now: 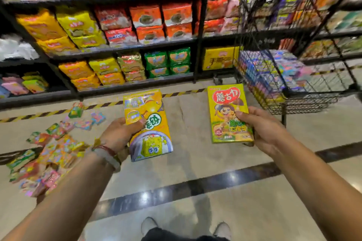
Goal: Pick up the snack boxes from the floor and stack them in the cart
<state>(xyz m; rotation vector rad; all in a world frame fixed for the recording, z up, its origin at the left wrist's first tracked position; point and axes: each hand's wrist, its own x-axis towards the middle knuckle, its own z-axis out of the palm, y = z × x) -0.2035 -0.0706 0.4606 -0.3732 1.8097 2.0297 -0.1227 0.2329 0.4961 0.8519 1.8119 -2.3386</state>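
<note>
Now each grip clamps one box: left hand (119,135) orange box (147,123), right hand (262,129) yellow-green box (227,111).

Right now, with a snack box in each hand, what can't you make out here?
- Pile of boxes on the floor, head view: blurred, so no count or labels.
- Cart contents: mesh and blur hide how the boxes are stacked.
- Orange box in the left hand, yellow-green box in the right hand: backs face away.

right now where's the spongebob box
In the head view, the SpongeBob box is held in the left hand, left of centre, above the floor beside the pile of boxes.
</note>
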